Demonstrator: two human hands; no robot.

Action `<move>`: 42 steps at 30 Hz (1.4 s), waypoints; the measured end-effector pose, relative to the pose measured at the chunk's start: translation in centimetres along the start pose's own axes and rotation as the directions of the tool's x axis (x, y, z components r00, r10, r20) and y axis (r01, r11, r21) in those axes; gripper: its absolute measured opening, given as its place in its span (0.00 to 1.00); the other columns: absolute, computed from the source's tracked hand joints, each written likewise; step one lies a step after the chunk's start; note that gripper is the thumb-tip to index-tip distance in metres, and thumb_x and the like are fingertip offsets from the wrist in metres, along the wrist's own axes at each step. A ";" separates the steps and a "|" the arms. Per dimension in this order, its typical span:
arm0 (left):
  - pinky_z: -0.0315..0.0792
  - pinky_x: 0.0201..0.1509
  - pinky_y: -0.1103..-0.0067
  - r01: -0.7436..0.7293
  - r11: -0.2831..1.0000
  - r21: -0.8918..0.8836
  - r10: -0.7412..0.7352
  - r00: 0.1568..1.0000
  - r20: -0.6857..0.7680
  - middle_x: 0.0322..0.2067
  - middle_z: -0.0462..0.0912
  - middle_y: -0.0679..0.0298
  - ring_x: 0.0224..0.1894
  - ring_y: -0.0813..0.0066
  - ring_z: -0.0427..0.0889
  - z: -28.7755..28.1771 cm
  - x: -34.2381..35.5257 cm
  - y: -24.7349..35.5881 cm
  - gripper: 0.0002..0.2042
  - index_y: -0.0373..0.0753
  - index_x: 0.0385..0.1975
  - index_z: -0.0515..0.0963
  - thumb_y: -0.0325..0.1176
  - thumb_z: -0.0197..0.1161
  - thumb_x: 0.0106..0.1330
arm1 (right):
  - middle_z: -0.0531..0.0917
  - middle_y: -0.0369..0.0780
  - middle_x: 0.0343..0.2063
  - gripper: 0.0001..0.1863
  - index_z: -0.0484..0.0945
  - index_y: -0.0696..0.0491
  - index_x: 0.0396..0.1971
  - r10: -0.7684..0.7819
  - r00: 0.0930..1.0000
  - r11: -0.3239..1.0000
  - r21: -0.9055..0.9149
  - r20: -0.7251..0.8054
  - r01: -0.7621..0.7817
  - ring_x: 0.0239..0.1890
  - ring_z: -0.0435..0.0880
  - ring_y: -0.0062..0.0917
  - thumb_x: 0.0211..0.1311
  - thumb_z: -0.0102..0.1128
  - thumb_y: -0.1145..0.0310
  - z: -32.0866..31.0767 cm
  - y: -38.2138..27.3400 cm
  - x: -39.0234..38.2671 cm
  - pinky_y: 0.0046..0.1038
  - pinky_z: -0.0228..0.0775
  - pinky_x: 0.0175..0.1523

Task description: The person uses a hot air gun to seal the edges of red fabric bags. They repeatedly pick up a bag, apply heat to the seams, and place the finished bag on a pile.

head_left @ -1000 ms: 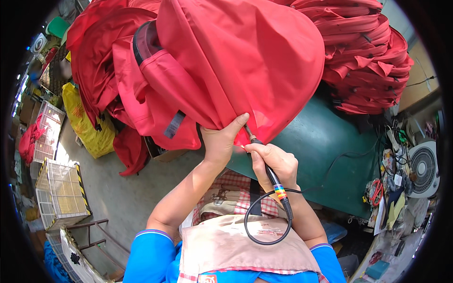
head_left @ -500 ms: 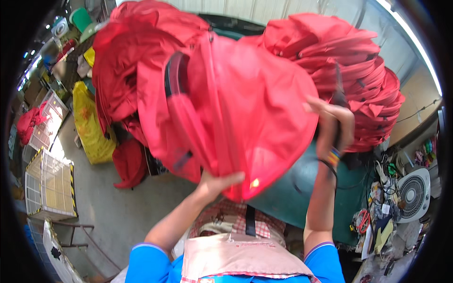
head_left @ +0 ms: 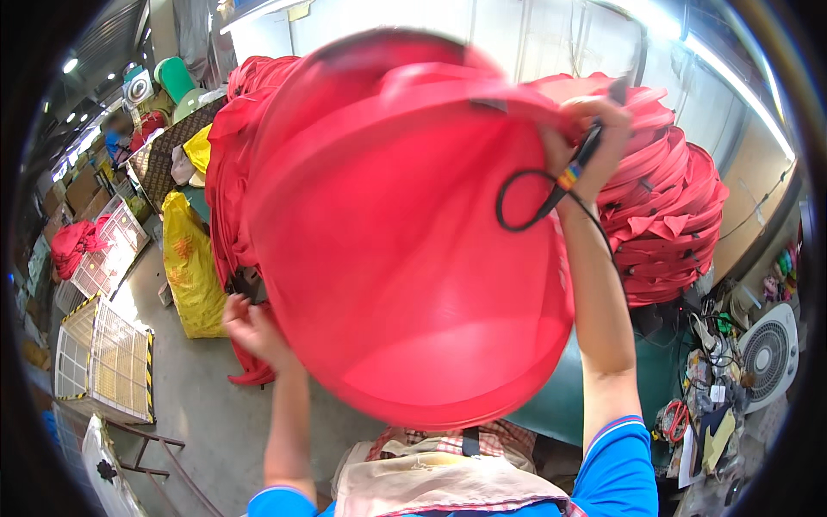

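A large red fabric bag piece (head_left: 413,267) is raised before me, blurred by motion, its rounded end toward me. My right hand (head_left: 594,138) is at its upper right corner, closed round a black pen-like tool (head_left: 575,168) with a rainbow band, a metal tip and a looped black cord. The hand seems to grip the fabric's edge too. My left hand (head_left: 254,327) is beside the piece's lower left edge, blurred, with fingers apart and loosely curled.
Stacked red pieces (head_left: 668,224) lie behind on a green table (head_left: 620,388). A white fan (head_left: 765,353) and clutter stand right. Leftward are a yellow sack (head_left: 189,258), wire cages (head_left: 103,362) and a metal frame (head_left: 151,457). A person (head_left: 116,142) is in the far background.
The red piece has been lifted and turned over toward me. My right hand has risen with the tool. My left hand has moved left and off the piece's lower corner. The view has tilted up.
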State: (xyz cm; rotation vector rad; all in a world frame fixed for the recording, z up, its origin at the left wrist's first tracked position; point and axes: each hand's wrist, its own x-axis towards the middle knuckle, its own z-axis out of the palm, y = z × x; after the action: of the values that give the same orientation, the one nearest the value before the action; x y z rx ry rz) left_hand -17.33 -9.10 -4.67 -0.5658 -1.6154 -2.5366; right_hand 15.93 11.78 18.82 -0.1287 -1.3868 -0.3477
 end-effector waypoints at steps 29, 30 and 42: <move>0.72 0.63 0.72 0.700 0.683 0.211 -0.407 0.124 0.905 0.53 0.81 0.62 0.56 0.71 0.79 7.8 -14.7 -0.2 0.29 0.34 0.58 0.74 0.25 0.76 0.54 | 0.84 0.37 0.56 0.16 0.76 0.47 0.39 0.346 0.754 0.791 -0.606 0.558 0.085 0.62 0.76 0.32 0.56 0.73 0.60 -13.2 -1.8 -16.1 0.50 0.42 0.75; 0.73 0.62 0.73 0.693 0.696 0.189 -0.392 0.146 0.909 0.53 0.81 0.62 0.56 0.71 0.80 7.7 -14.9 -0.2 0.28 0.34 0.58 0.74 0.26 0.75 0.56 | 0.83 0.38 0.57 0.18 0.75 0.48 0.40 0.440 0.754 0.770 -0.637 0.488 -0.036 0.63 0.76 0.33 0.55 0.74 0.60 -13.6 -1.7 -16.8 0.52 0.41 0.75; 0.75 0.59 0.73 0.495 0.840 0.221 -0.388 0.265 0.883 0.52 0.82 0.60 0.53 0.71 0.81 7.7 -15.5 1.3 0.24 0.32 0.57 0.74 0.29 0.72 0.62 | 0.77 0.38 0.20 0.15 0.83 0.59 0.46 0.551 0.521 0.776 -0.170 0.652 -0.608 0.19 0.78 0.22 0.57 0.61 0.81 -14.4 -22.0 -13.0 0.24 0.72 0.26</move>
State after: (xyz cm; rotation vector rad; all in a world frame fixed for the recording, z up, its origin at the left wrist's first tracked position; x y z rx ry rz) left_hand -0.55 -4.84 -6.07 -2.1453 -2.1589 -2.8491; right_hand 20.72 -11.00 0.98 -0.7065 -1.9748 0.3844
